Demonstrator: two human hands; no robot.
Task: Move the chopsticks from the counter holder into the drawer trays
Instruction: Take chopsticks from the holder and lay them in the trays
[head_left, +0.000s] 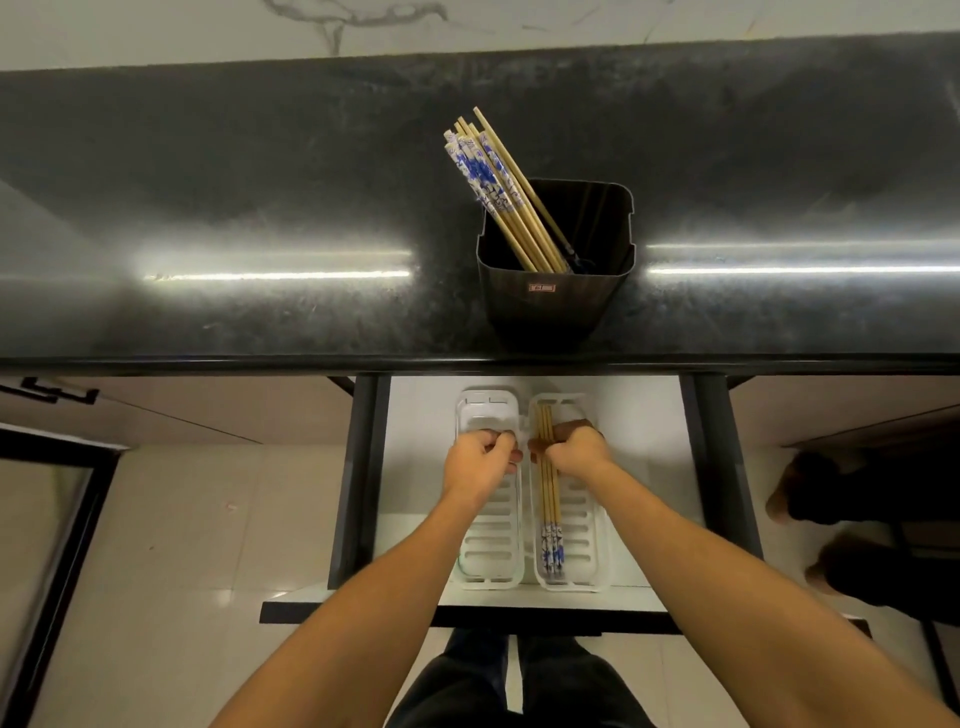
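A black holder (550, 301) stands on the dark counter with several wooden chopsticks (498, 187) leaning to its left, their ends patterned blue and white. Below, two white slotted trays lie side by side in the open drawer. The right tray (582, 525) has several chopsticks (549, 499) lying lengthwise in it, and my right hand (571, 447) curls its fingers round them near their plain ends. My left hand (480, 460) hovers over the left tray (491, 540) with fingers curled; nothing is visible in it.
The counter (260, 234) overhangs the back of the drawer (649, 467). The drawer's dark front rail (519, 618) runs just ahead of my legs. Another person's feet (810, 493) stand on the tiled floor at right. A dark-framed door (52, 493) is at left.
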